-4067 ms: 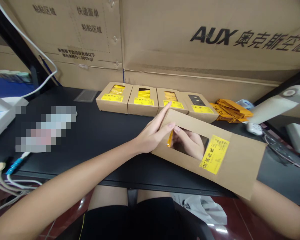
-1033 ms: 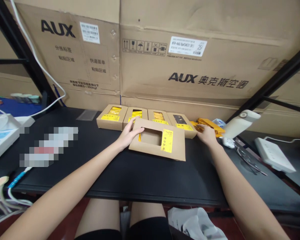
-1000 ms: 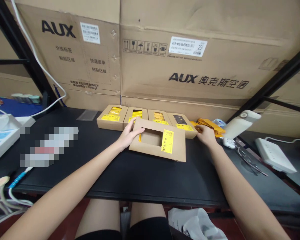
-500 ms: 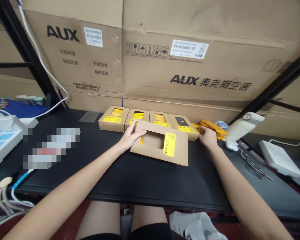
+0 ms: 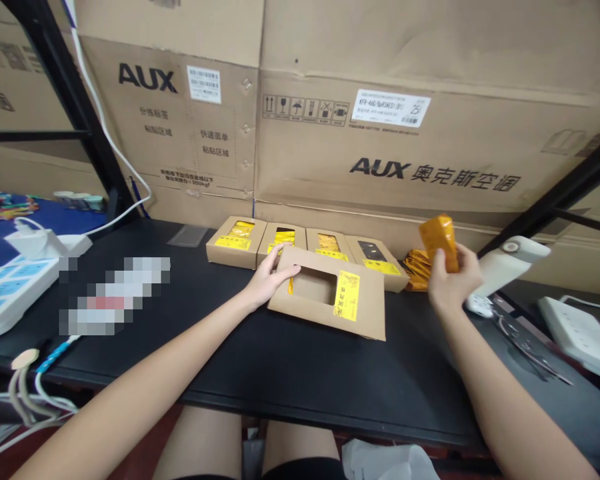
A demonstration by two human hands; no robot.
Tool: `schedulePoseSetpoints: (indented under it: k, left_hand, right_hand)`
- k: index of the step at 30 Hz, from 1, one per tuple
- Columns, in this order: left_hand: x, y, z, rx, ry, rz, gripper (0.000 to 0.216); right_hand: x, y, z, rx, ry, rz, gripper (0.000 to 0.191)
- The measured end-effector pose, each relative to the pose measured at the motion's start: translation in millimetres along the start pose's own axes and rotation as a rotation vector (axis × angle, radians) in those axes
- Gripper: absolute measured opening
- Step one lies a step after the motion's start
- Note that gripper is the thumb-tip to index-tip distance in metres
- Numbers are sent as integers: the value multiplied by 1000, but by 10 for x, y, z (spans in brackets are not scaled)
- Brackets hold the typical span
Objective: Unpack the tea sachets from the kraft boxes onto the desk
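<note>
Left hand (image 5: 264, 281) grips one windowed carton (image 5: 323, 315), right hand (image 5: 455, 280) one orange sachet (image 5: 440, 237); four boxes (image 5: 301, 241) behind, desk edge (image 5: 290, 410) in front.

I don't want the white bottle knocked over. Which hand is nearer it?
Right. The right hand, holding an orange packet, is just left of the white bottle; the left hand is much farther left, on the front cardboard box.

Black desktop (image 5: 310, 380) before me, four windowed kraft boxes (image 5: 302, 239) in a row, orange packets (image 5: 418, 268) alongside, cream bottle (image 5: 511, 264)
</note>
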State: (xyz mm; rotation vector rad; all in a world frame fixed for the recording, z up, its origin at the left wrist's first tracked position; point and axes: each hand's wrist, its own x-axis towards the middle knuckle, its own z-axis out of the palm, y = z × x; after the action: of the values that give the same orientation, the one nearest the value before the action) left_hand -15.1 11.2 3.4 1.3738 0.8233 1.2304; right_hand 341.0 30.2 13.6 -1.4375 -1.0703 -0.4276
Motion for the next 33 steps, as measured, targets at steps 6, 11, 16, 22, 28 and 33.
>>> schedulePoseSetpoints:
  k: [6,11,16,22,28,33]
  left_hand:
    - [0,7,-1,-29,23,102,64]
    - [17,43,-13,-143,148,82,55]
    - [54,46,-64,-236,251,67,48]
    - [94,2,-119,-212,347,62,50]
    - [82,19,-113,-236,288,37,48]
    - [61,28,-66,-102,231,19,48]
  right_hand:
    - [-4,-390,30,636,-195,428,24]
    - [12,-383,55,883,-505,722,17]
    - [12,-308,67,785,-473,762,14]
    - [-181,-517,113,612,-550,741,20]
    - [-256,-542,156,638,-485,890,11]
    - [-254,-411,201,701,-448,810,12]
